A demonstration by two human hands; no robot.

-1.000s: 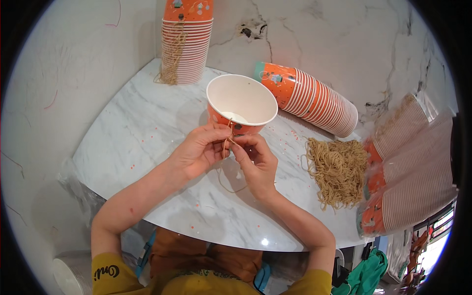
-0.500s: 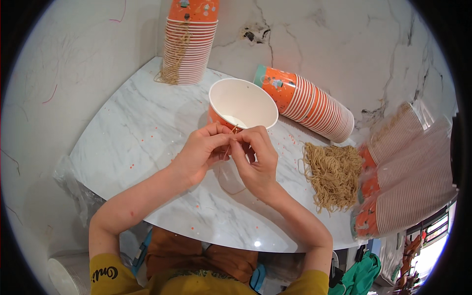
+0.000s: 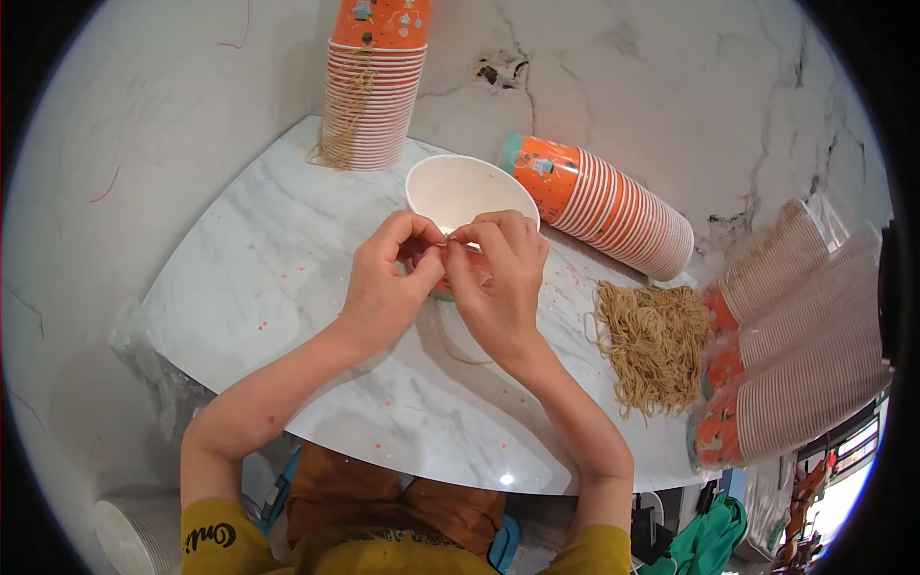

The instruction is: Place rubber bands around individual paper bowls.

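A white-lined orange paper tub stands upright on the marble-patterned table, its open top toward me. At its near rim, my left hand and my right hand meet with fingertips pinched together. Between them is a thin tan string, whose loose end hangs in a curve below my right hand. The fingers cover most of the pinched part, so whether a knot is there cannot be seen. The tub's lower front shows partly between my hands.
An upright stack of orange tubs, draped with string, stands at the back left. Another tub stack lies behind the single tub. To the right are a heap of tan strings and plastic-wrapped stacks. Small orange bits dot the table.
Both hands have shifted slightly up and forward, so they now overlap the tub's near rim. The string end at the pinch, which stuck up before, is now mostly hidden.
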